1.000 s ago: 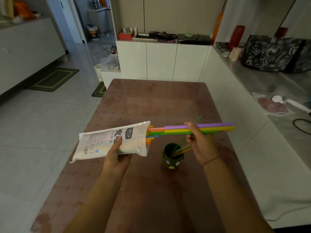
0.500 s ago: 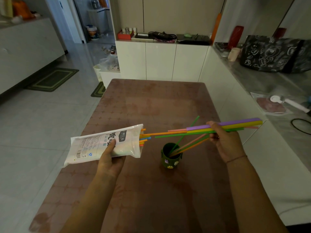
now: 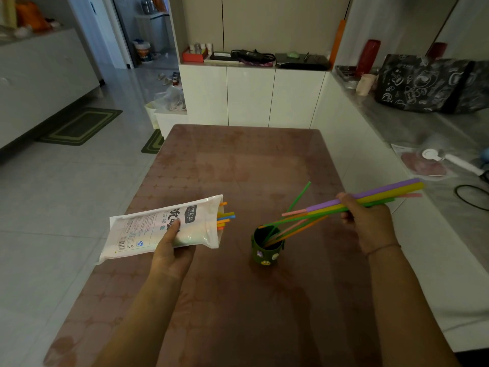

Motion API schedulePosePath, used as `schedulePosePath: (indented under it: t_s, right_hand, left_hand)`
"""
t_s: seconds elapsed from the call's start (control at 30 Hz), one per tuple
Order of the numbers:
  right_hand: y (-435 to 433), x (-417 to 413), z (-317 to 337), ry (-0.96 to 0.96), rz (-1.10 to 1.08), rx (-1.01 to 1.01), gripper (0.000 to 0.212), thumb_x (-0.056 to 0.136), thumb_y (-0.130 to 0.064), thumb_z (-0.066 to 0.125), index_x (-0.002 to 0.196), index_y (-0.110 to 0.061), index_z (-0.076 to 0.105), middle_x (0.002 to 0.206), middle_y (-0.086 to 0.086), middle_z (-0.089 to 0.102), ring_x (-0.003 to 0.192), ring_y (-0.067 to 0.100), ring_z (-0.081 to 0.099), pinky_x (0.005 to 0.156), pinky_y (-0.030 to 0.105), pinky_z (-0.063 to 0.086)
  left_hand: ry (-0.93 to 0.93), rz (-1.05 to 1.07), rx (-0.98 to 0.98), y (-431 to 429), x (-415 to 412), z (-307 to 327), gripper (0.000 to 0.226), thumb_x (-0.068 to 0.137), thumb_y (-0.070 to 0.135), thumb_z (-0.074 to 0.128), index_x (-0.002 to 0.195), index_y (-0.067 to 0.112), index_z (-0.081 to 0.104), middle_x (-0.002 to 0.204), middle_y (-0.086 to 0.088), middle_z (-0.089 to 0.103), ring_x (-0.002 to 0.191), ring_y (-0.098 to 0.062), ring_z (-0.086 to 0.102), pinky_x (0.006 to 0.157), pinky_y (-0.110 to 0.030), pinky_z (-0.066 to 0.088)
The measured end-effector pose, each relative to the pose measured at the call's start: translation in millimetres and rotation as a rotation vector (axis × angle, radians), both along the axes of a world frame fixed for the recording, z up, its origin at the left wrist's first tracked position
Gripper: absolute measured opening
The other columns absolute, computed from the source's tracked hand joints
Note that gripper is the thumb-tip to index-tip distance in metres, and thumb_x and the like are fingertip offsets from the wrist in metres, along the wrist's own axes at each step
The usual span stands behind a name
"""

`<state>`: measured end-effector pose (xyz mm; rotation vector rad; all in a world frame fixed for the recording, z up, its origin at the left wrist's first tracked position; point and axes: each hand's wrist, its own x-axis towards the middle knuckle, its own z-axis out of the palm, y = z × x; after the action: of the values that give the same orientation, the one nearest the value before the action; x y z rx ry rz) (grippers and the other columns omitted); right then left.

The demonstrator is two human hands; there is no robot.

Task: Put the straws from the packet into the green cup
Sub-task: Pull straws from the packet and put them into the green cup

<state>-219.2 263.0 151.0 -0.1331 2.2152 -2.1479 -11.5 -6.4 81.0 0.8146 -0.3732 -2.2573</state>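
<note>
Purple, yellow, green and pink straws (image 3: 370, 198) now sit wholly clear of the packet (image 3: 164, 229), where half a second ago their tail ends were still inside its mouth. The right hand (image 3: 367, 223) is clenched around this bundle, held nearly level, its near ends above and just beside the green cup (image 3: 266, 254). The left hand (image 3: 172, 250) grips the white packet, tilted with its open end toward the cup; a few short coloured tips (image 3: 225, 217) poke out, so more remain. Several straws (image 3: 293, 226) already lean in the cup on the brown table (image 3: 238, 165). The pull is done; I judge the bundle needs tipping upright before it drops in.
</note>
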Motion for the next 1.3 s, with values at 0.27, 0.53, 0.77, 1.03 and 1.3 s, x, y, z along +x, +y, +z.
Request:
schedulePosePath:
  t_s: [0.27, 0.53, 0.77, 1.03, 1.3]
  right_hand:
    - [-6, -6, 0, 0.092, 0.021, 0.188, 0.024, 0.076, -0.028, 0.070, 0.054, -0.020, 0.065, 0.038, -0.006, 0.059, 0.034, 0.003, 0.053, 0.040, 0.012, 0.043]
    - [-47, 1, -26, 0.077, 0.148, 0.334, 0.019, 0.077, -0.018, 0.072, 0.064, -0.005, 0.067, 0.053, 0.014, 0.059, 0.049, 0.018, 0.058, 0.058, 0.039, 0.049]
    - [-59, -2, -40, 0.057, 0.188, 0.375, 0.016, 0.073, -0.016, 0.075, 0.065, -0.021, 0.063, 0.069, 0.011, 0.063, 0.068, 0.024, 0.060, 0.067, 0.040, 0.050]
    - [-55, -6, -41, 0.111, 0.120, 0.333, 0.008, 0.075, -0.013, 0.071, 0.079, -0.019, 0.068, 0.069, 0.010, 0.062, 0.061, 0.022, 0.057, 0.062, 0.035, 0.048]
    - [-56, -7, -44, 0.147, 0.078, 0.355, 0.008, 0.074, -0.005, 0.071, 0.072, -0.011, 0.065, 0.067, 0.015, 0.065, 0.059, 0.025, 0.064, 0.064, 0.037, 0.054]
  left_hand:
    - [-0.007, -0.019, 0.000, 3, -1, -1, 0.042, 0.087, 0.006, 0.063, 0.123, 0.023, 0.047, 0.116, -0.007, 0.067, 0.105, -0.026, 0.067, 0.075, -0.047, 0.058]
    - [0.013, -0.046, -0.014, 8, -3, -2, 0.037, 0.089, 0.005, 0.060, 0.120, 0.022, 0.050, 0.111, -0.007, 0.069, 0.089, -0.023, 0.074, 0.070, -0.045, 0.061]
    - [0.016, -0.040, -0.046, 7, -2, -7, 0.027, 0.089, 0.004, 0.059, 0.108, 0.023, 0.054, 0.094, -0.004, 0.076, 0.090, -0.022, 0.073, 0.075, -0.047, 0.058]
    - [-0.001, -0.061, -0.022, 7, -2, -9, 0.031, 0.089, 0.005, 0.060, 0.114, 0.022, 0.052, 0.114, -0.008, 0.067, 0.107, -0.027, 0.065, 0.077, -0.048, 0.057]
    - [0.000, -0.079, -0.029, 11, -6, -9, 0.037, 0.091, 0.005, 0.057, 0.123, 0.022, 0.047, 0.114, -0.008, 0.066, 0.104, -0.026, 0.066, 0.076, -0.047, 0.058]
